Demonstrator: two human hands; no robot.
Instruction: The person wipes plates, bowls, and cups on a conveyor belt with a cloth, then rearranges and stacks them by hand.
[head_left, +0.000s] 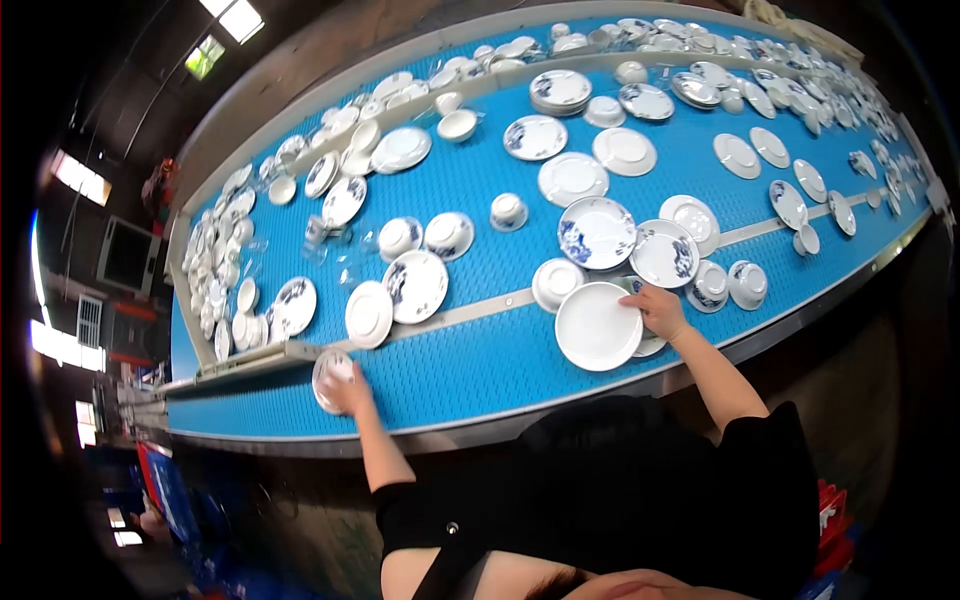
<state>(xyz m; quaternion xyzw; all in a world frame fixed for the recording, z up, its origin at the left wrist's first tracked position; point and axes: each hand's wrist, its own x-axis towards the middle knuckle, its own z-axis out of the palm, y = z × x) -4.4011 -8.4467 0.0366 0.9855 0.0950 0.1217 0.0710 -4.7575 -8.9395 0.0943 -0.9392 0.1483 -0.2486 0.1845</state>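
My right hand (660, 312) grips a plain white plate (598, 326) by its right rim, with the thumb on top. Under that plate and hand, another white dish (650, 346) is partly hidden. Further left, near the belt's front edge, my left hand (346, 391) is blurred and closes on a small white dish (328, 372). Just beyond the held plate are an upturned white bowl (556, 284), a blue-flowered plate (597, 233) and a second flowered plate (666, 254). Two upturned bowls, one of them a blue-patterned bowl (708, 284), sit right of my right hand.
A blue textured belt (480, 365) carries many plates, bowls and cups. A metal strip (470, 312) runs along it, and a raised guide rail (262, 357) ends near my left hand. Crowded crockery (215, 265) lines the left side. A plate stack (560, 90) stands at the back.
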